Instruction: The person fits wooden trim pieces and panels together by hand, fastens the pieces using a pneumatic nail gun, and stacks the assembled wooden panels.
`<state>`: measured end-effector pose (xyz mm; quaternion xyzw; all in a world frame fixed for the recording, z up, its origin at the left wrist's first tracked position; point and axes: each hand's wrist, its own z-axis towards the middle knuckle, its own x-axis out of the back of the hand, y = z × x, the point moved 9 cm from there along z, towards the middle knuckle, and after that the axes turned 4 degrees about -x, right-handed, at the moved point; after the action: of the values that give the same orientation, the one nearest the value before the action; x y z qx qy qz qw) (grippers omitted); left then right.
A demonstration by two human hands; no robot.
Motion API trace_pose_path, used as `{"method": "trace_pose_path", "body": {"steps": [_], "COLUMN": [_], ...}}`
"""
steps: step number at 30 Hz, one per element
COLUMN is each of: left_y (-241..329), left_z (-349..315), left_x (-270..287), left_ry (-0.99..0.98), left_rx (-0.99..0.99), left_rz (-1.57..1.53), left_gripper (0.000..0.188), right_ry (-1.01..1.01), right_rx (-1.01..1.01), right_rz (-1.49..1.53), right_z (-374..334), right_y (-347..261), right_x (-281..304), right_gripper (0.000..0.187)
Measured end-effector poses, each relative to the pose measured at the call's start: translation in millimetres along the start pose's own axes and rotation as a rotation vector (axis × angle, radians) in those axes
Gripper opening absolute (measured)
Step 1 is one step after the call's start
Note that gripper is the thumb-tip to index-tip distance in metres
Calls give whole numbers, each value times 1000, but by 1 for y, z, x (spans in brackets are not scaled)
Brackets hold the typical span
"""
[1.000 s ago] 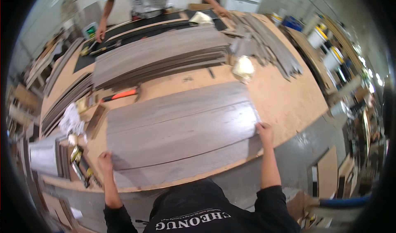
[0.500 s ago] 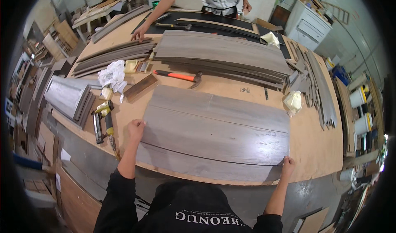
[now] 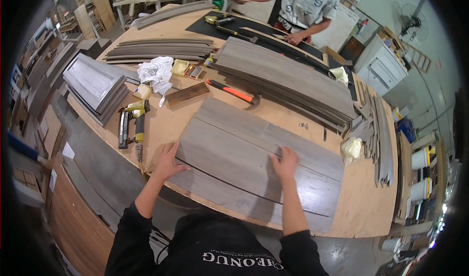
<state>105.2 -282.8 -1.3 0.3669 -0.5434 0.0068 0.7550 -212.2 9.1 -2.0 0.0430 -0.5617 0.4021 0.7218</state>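
Grey wood-grain boards (image 3: 229, 155) lie side by side before me, with a dark gap along the front one. My left hand (image 3: 167, 165) is at their left end, thumb spread from the fingers, holding nothing. On top of the middle board rests my right hand (image 3: 286, 163), its fingers apart and nothing in it. Just behind the boards lies a claw hammer (image 3: 234, 93) with an orange and black handle. A brown wood block (image 3: 187, 95) is left of the hammer. Nearer my left arm is a yellow-green nail gun (image 3: 134, 122), its hose running off the table's front edge.
A tall stack of grey boards (image 3: 288, 76) fills the table's middle, with thin strips (image 3: 161, 49) at far left and more strips (image 3: 378, 129) at right. Crumpled white cloth (image 3: 156, 76) and grey panels (image 3: 95, 83) sit at left. Across the table stands a co-worker (image 3: 305, 12).
My view has turned. My right hand has left the boards' right end and come onto their top; my left hand has opened at the left end. The co-worker has moved right and holds a strip.
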Motion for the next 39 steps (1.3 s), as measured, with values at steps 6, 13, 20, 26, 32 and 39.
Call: {"method": "trace_pose_path", "body": {"steps": [6,13,20,26,32,39], "left_y": [-12,-23,-29,-83,-154,-173], "left_z": [-6,1,1,23,49,45], "left_x": [1,-4,-3,46,103,149], "left_ry": [173,201,146,38,210,125], "left_rx": [77,150,177,293,479,52], "left_rz": [-232,-319,-385,-329,307,-563], "left_gripper": [95,87,80,55,78,67], "right_ry": [-186,-185,-206,-164,-343,-289], "right_rx": [-84,-121,-98,-52,319,169], "right_rz": [38,69,61,94,164,195], "right_z": [37,42,39,34,-14,-4], "right_y": [-96,-98,-100,-108,-221,-229], "right_x": [-59,-60,-60,-52,-58,-78], "right_gripper": [35,36,37,50,64,67]}}
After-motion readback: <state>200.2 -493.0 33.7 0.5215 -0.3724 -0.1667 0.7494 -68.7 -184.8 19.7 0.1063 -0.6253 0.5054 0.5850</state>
